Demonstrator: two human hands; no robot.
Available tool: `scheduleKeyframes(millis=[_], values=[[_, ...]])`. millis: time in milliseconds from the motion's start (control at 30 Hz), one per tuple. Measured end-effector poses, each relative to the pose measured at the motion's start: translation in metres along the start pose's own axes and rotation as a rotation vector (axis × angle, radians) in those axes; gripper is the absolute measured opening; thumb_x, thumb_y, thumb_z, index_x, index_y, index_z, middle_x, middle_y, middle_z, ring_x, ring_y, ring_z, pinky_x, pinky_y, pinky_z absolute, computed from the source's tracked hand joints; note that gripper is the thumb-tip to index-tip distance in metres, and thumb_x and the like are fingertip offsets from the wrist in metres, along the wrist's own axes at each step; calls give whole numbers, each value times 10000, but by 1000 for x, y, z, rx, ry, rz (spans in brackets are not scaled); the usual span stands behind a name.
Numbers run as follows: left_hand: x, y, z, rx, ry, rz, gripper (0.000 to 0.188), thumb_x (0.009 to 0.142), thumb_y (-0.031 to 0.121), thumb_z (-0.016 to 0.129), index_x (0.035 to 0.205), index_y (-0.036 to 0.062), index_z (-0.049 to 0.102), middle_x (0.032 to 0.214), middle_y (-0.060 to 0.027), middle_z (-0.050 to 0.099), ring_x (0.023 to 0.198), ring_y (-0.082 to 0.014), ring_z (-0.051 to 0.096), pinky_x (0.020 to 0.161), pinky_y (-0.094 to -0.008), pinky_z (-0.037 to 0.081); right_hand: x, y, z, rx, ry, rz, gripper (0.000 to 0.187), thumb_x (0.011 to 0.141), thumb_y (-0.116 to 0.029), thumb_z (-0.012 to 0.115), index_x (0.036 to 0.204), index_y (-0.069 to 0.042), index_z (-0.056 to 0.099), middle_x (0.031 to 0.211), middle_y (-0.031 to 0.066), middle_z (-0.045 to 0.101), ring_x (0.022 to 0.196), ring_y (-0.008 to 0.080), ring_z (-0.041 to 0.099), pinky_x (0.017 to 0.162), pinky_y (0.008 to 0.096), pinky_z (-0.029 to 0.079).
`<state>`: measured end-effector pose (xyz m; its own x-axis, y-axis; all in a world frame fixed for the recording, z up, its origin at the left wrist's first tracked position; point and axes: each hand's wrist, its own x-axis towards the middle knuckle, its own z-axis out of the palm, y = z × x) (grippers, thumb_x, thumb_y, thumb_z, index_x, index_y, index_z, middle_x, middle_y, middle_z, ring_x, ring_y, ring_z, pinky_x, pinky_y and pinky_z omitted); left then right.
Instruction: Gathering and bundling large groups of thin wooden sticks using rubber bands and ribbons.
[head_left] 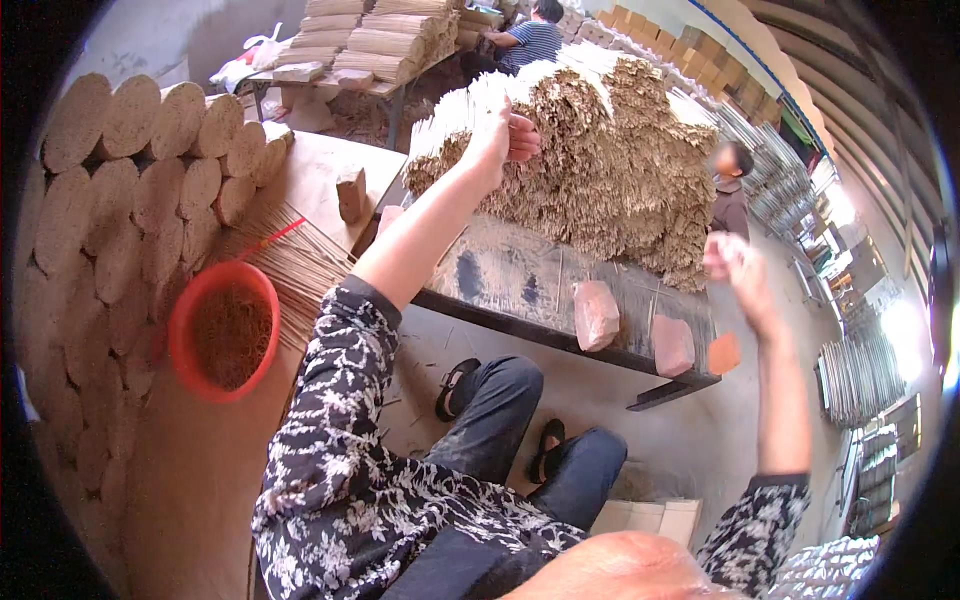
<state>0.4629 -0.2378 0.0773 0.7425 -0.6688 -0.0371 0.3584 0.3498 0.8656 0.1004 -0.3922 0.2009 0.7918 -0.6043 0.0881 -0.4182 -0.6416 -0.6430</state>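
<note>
Round bundles [120, 210] look finished, while the large stick heap [620, 170] along the far edge of the table [500, 275] looks loose; the left hand [508, 135] is raised at its left end, fingers loosely bent, seemingly empty; the right hand [728, 257], lifted near the right edge, is too blurred to tell

Sticks heaped [620, 165] on the counter [500, 270] ahead, bundles [90, 240] stacked at far left.
Blocks [597, 315] sit along the counter's near edge, toward its right corner; left of it, a side counter [190, 490] carries a basin [183, 352] with loops inside, just right of the bundles, loose sticks [305, 260] behind and right of the basin, and a single block [351, 195] beyond; farther back, another counter [394, 118] bears more bundles [385, 50], a person [533, 45] to its right.
</note>
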Motion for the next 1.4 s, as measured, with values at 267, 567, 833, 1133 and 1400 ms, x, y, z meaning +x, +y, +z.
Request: scheduleKeyframes(millis=[267,567,833,1133,1400], values=[[30,76,-73,184,102,92,641,991,541,294,947,-23,594,853,-159,667,732,-232,650,683,-363,531,231,-44,-42,141,89,-103,545,945,-508,512,1114,4,589,963,41,598,862,103,578,728,238,484],[92,138,-40,168,21,248,609,985,503,388,1052,-90,511,999,-262,614,889,-317,649,807,-427,563,357,-20,-47,282,167,60,712,879,-604,542,1158,50,555,1079,169,585,960,250,619,830,341,529],[184,141,14,152,-15,266,597,976,445,458,1065,-145,486,946,-301,592,938,-400,633,872,-470,544,436,-6,-33,426,27,92,804,859,-611,572,1272,71,471,1289,255,468,1204,316,489,974,378,452],[238,118,82,300,-89,249,788,921,485,546,1415,-60,265,1394,-351,311,1154,-496,507,931,-532,486,445,-13,1,683,-242,-41,682,824,-520,655,1303,-55,519,1282,120,573,1171,208,546,961,395,472],[285,108,121,556,-4,263,707,917,450,557,1386,-44,365,1392,-268,418,1154,-411,553,925,-527,496,404,-41,12,559,-147,22,743,794,-601,599,1313,-76,519,1280,151,577,1156,248,559,940,435,478]])
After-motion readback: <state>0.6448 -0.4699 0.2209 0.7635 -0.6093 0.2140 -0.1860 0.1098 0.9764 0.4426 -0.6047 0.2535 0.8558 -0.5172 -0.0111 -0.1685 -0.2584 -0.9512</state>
